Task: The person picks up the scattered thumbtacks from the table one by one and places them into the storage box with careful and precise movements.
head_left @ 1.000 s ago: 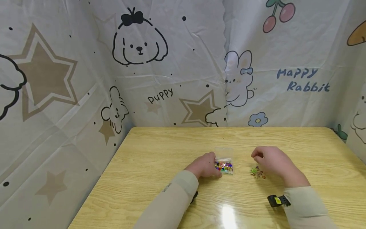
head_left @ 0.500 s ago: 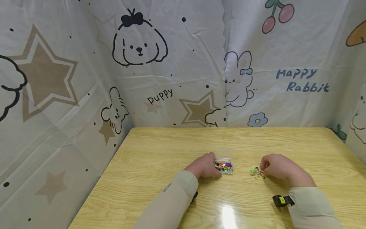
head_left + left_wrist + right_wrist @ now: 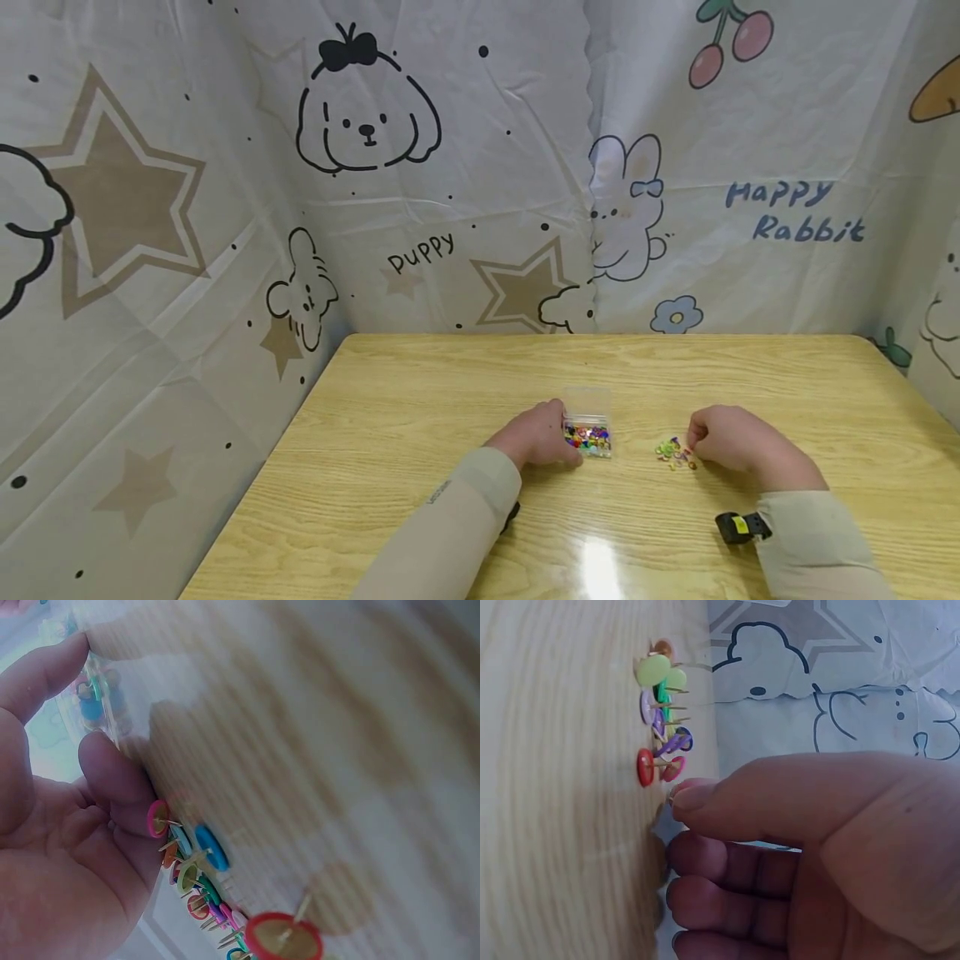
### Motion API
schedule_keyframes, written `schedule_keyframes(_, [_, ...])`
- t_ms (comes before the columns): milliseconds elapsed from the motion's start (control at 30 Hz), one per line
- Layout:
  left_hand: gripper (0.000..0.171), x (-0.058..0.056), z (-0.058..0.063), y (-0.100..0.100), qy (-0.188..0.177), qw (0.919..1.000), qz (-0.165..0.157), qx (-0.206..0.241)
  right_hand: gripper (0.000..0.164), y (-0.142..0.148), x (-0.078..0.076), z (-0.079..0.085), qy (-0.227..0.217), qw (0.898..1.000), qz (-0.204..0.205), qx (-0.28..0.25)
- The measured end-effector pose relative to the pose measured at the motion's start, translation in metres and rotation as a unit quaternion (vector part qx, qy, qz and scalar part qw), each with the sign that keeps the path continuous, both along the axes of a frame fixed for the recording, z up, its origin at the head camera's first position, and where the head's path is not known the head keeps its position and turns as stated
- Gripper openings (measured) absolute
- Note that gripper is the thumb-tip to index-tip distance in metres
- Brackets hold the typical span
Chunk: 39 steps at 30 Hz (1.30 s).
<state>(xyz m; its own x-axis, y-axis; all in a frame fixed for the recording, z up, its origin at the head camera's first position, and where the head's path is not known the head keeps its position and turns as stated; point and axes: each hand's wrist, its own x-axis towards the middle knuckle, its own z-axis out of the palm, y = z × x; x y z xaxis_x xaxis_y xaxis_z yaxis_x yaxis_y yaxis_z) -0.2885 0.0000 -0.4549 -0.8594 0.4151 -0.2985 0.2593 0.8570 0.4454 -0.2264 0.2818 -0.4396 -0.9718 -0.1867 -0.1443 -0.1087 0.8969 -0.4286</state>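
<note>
My left hand (image 3: 536,435) grips the left side of a small clear plastic box (image 3: 588,403), its lid tipped back away from me. Many-coloured thumbtacks fill the front part of the box. To its right on the table lies a small loose heap of thumbtacks (image 3: 666,450), lime, purple, red and others. At the right edge of that heap is my right hand (image 3: 731,437), thumb and index fingertips pinched together low over the table. In the right wrist view a small pale edge shows at these fingertips, just below a red thumbtack (image 3: 645,767); the other fingers curl inward.
The wood-grain table (image 3: 420,400) runs back to a printed cloth (image 3: 450,167) hung behind it and along the left side. A black wrist device (image 3: 738,527) sits at the right sleeve's cuff.
My right hand has moved right and toward me, down to the heap's right edge, then has stayed nearly still there. The left hand and box have kept their place.
</note>
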Motion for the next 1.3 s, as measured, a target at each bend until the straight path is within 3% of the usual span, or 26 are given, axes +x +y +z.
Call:
schedule_keyframes(233, [0.058, 0.0, 0.0, -0.001, 0.003, 1.0, -0.006, -0.006, 0.012, -0.005, -0.001, 0.005, 0.025, 0.999, 0.003, 0.02])
schedule_keyframes(500, [0.057, 0.0, 0.001, -0.002, -0.002, 1.0, 0.001, 0.002, 0.012, -0.038, -0.005, 0.014, 0.04, 0.999, 0.033, -0.001])
schedule_keyframes(900, [0.055, 0.0, 0.0, -0.002, -0.007, 0.9999, 0.007, 0.012, 0.013, -0.074, -0.013, 0.003, 0.09, 0.993, 0.067, -0.018])
schedule_keyframes(1300, [0.054, 0.001, 0.002, -0.001, -0.007, 0.9999, -0.005, 0.012, 0.014, -0.089, -0.014, -0.009, 0.096, 0.992, 0.079, -0.029])
